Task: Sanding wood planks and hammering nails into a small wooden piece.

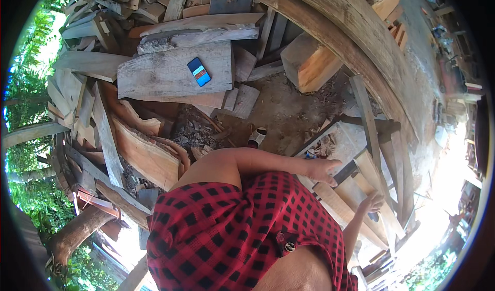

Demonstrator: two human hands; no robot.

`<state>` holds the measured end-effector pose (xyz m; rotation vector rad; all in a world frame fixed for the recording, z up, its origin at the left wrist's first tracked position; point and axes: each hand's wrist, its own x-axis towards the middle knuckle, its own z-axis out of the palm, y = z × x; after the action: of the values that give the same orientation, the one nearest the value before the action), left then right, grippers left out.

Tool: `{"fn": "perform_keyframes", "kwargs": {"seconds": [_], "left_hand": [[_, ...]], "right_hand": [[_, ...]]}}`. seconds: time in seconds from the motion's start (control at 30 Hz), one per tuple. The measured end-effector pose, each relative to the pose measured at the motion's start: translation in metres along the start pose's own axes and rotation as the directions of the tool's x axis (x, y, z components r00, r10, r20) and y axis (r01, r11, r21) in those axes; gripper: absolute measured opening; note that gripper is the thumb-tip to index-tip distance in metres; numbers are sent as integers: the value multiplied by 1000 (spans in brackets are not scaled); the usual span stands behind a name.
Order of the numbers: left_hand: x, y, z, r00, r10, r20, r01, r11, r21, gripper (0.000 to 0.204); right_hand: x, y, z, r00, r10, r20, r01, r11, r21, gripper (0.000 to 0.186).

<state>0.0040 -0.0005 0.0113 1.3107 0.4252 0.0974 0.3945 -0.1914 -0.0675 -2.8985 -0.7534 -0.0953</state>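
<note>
The pale wooden boards (337,204) lie at the right, near both hands, flat and straight-edged; they should be stiff, probably moderately heavy, best taken by the long edges. The left hand (322,171) has fingers apart; whether the small, partly shadowed right hand (370,203) grips, I cannot tell.

Phone (199,71), nr. rt. edge of board (154,75): screen smooth, glossy, glass-like. Board: weathered wd., rough, matt. Pale plank (334,202): sawn wd., matt, apparently smoother than board. Checked shirt (206,229): woven cloth, matt. Long beam (356,38): wd., coarse-grained, matt. Ground (289,110): earth, matt, uneven.
</note>
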Motion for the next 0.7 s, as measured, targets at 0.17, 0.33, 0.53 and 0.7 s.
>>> {"fn": "perform_keyframes", "kwargs": {"seconds": [0.17, 0.33, 0.53, 0.7], "left_hand": [[21, -14, 58, 999, 11, -47, 2, 960, 278, 86], [32, -13, 81, 994, -47, -102, 97, 811, 576, 81], [16, -22, 116, 999, 30, -18, -1, 532, 847, 76], [25, -29, 126, 995, 81, -54, 9, 483, 876, 69]], "right_hand": [[-12, -14, -14, 998, -59, -1, 59, 997, 49, 81], [-19, -20, -29, 999, -46, -7, 47, 998, 40, 84], [-26, -28, -83, 976, -136, 172, 152, 985, -85, 77], [-25, 61, -100, 901, -423, 94, 340, 825, 451, 67]]}}
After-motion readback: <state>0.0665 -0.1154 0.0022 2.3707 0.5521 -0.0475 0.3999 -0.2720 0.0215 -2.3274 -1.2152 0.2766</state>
